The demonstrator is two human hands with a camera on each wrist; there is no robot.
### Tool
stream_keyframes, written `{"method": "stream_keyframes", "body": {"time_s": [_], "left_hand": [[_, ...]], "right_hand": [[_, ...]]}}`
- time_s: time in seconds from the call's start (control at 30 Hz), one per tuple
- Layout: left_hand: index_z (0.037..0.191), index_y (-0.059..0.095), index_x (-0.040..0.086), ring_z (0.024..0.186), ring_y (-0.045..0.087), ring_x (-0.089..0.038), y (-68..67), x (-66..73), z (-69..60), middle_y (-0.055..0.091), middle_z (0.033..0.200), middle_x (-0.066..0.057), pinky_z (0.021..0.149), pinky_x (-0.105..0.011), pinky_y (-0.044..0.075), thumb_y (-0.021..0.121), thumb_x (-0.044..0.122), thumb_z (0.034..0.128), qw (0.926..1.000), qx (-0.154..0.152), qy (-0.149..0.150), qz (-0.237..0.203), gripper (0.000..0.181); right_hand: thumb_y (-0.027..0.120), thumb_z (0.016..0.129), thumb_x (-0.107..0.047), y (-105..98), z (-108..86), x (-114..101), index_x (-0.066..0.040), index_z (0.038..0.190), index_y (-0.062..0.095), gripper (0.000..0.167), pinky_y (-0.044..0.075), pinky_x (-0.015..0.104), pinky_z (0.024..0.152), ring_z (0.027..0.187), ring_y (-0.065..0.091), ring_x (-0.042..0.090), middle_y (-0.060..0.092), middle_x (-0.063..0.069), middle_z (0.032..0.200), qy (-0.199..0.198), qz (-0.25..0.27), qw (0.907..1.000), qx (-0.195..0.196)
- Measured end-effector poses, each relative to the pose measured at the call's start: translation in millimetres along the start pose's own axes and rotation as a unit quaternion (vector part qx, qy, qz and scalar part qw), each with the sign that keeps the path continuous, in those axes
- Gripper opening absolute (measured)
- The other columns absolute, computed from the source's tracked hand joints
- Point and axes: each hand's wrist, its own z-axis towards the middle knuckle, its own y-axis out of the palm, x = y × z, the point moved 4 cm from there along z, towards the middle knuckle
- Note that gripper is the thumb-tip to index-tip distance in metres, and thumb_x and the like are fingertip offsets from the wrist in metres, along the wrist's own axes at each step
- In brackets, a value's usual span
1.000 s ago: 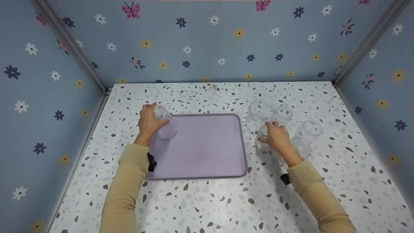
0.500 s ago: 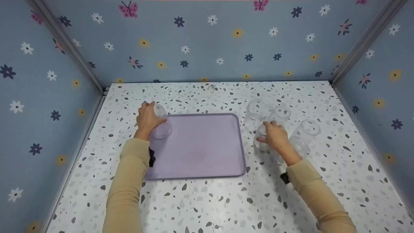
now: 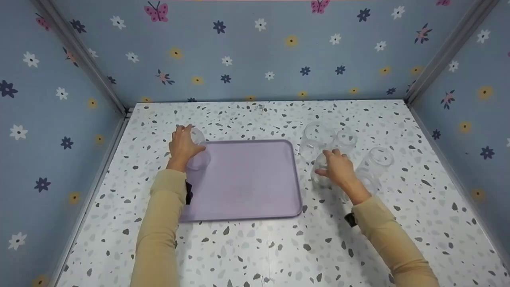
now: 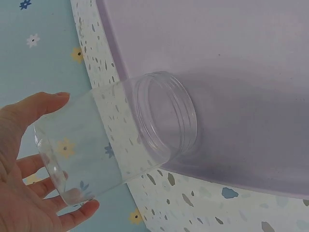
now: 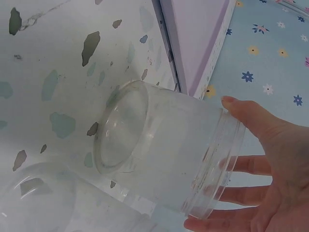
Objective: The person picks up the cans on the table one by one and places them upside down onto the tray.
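Note:
At the far left corner of the lavender tray (image 3: 247,179), my left hand (image 3: 183,145) grips a clear plastic jar (image 3: 199,153) by its base end. The left wrist view shows that jar's threaded mouth (image 4: 166,113) facing down at the tray surface. Right of the tray, my right hand (image 3: 340,169) holds another clear jar (image 5: 169,145) around its threaded rim. Thumb on one side, fingers on the other, it has this jar base-down at the speckled table. Part of the jar is hidden behind the hand in the head view.
Several more clear jars stand at the right: a wide one (image 3: 317,139) and a slim one (image 3: 346,138) behind my right hand, another (image 3: 378,159) to its right. Flower-patterned panels (image 3: 255,52) border the speckled table (image 3: 247,251).
The left hand's jar has shifted slightly left and straightened at the tray corner. My right hand keeps its grip, nearly still. The whole head view has drifted slightly.

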Motion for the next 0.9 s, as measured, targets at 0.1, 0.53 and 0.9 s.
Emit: {"method": "stream_keyframes", "body": {"time_s": [0.1,0.53,0.9], "left_hand": [[0.136,0.031,0.002,0.12,0.029,-0.039,1.0,-0.8,-0.7,0.029,0.133,-0.024,0.09,-0.055,0.032,0.071,0.024,0.0707,1.0,0.0,-0.002,0.001,0.079],[0.138,0.022,-0.002,0.127,0.016,-0.041,1.2,4.3,-2.5,0.019,0.138,-0.027,0.094,-0.059,0.022,0.069,0.026,0.0721,0.9996,-0.016,0.005,0.024,0.085],[0.138,0.018,-0.003,0.128,0.01,-0.041,-2.0,12.9,-8.1,0.015,0.139,-0.027,0.094,-0.062,0.02,0.07,0.033,0.072,0.999,-0.002,0.006,0.045,0.091]], "right_hand": [[0.074,0.069,-0.034,0.0,-0.4,-0.3,0.004,0.119,0.048,0.068,0.045,0.052,0.065,0.081,0.051,0.047,0.048,0.031,0.107,-0.006,-0.005,0.9999,0.009],[0.072,0.07,-0.036,1.5,-2.3,4.1,0.001,0.125,0.047,0.07,0.043,0.054,0.071,0.092,0.048,0.048,0.045,0.03,0.116,0.005,0.025,0.9995,0.016],[0.072,0.07,-0.036,2.5,-5.7,5.6,-0.004,0.128,0.045,0.072,0.042,0.055,0.072,0.102,0.042,0.045,0.041,0.026,0.123,0.012,0.06,0.9981,0.004]]}}
